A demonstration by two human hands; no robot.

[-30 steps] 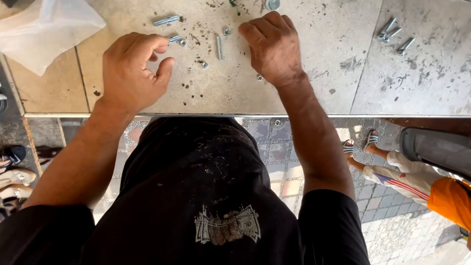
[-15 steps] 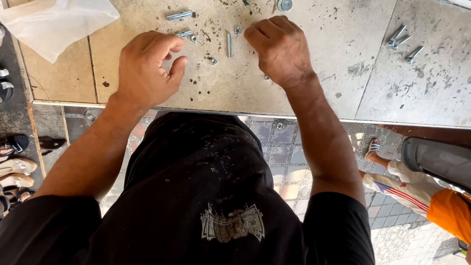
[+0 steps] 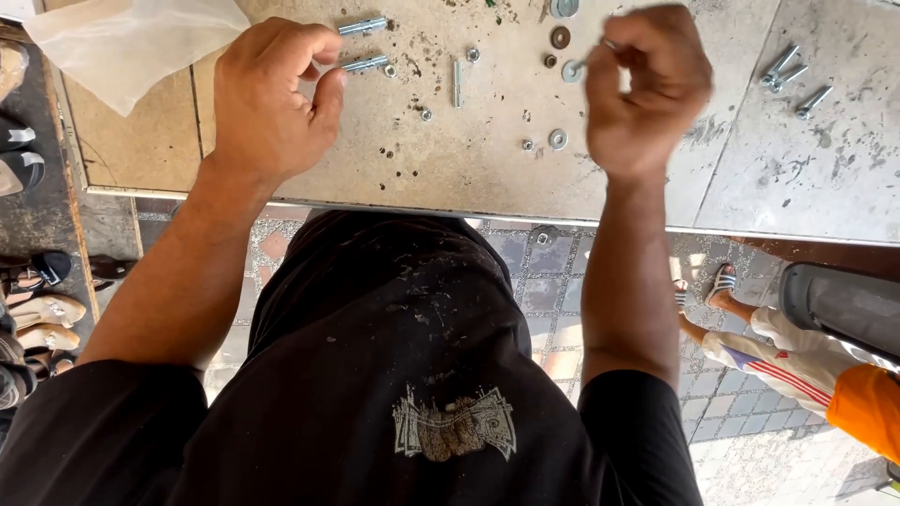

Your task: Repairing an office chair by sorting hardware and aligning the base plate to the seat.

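We see the left hand (image 3: 272,98) low over the counter (image 3: 469,159), fingers curled, thumb and forefinger tips at the left end of an anchor bolt (image 3: 367,64). That bolt lies flat, long axis roughly left-right, slightly tilted up to the right, its far end pointing right toward a small nut (image 3: 390,70). We cannot tell if the hand actually pinches it or only touches it. A second anchor bolt (image 3: 363,25) lies just above, parallel, same heading. The right hand (image 3: 642,89) is raised and blurred, fingers clenched around a small metal piece (image 3: 609,44) at the fingertips; too blurred to name it. Just beside that hand sit a washer (image 3: 571,69) and a darker washer (image 3: 560,37). A thin sleeve (image 3: 457,82) lies mid-counter, long axis pointing away from us. Three more bolts (image 3: 792,77) lie well apart at the right. A plastic bag (image 3: 131,42) sits at the top left.
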